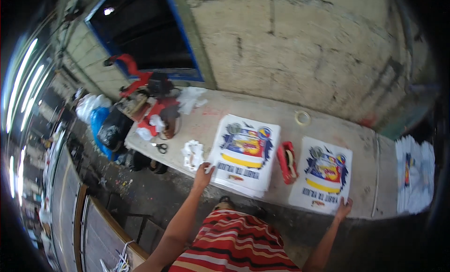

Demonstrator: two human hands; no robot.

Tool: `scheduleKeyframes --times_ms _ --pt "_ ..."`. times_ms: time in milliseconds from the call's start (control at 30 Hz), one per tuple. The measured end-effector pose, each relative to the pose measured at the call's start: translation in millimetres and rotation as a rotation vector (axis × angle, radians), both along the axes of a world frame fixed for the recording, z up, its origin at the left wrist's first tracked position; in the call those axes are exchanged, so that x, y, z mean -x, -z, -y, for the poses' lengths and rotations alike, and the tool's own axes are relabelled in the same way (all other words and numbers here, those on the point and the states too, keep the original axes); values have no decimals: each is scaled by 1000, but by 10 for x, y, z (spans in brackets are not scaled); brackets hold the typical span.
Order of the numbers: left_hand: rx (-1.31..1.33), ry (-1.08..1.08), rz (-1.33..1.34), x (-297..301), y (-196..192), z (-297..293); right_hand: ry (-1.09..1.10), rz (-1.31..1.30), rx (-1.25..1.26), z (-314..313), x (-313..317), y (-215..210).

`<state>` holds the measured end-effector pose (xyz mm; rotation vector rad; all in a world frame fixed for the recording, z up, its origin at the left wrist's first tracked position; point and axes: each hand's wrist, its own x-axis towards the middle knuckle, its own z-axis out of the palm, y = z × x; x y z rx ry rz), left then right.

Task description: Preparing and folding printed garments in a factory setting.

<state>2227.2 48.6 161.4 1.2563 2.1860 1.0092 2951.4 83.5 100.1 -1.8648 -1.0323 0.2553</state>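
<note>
Smooth printed sheets [245,154], plastic tape dispenser [283,165], glossy plastic bag [114,131], rough wall [300,51].

The left hand [202,177] touches a printed stack [246,152], the right hand [343,208] a printed sheet [322,173], a red tape dispenser [283,164] between.

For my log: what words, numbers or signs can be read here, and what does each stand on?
Wording is not copied here; this is where print shows.
Left printed sheets: large dark lettering below a multicoloured emblem.
Right printed sheets: the same kind of dark lettering and emblem.
White pile at far right: coloured print, too small to read.
Table: red marks, too blurred to read.
</note>
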Motion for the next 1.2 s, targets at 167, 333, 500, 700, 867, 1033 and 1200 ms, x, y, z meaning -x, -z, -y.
scheduleKeyframes --times_ms 167,333,500,700,867,1033,1200 --pt "254 -67 -357 221 376 -308 64 141 69 271 352 -403" --pt "219 -82 -111 361 357 -341 -109 -74 -188 350 1896 -871" --pt "275 -30 -46 705 240 -390 -623 -181 99 232 3221 -945" --pt "170 11 -159 993 428 -418 -804 -432 63 -184 4065 -242" --pt "8 397 -238 1172 609 -461 -801 50 240 -208 4185 85" --pt "-208 -39 -21 1320 283 -551 -740 210 179 -129 4196 -93" --pt "-164 -69 363 1399 87 -777 -726 164 193 -186 4246 -228"
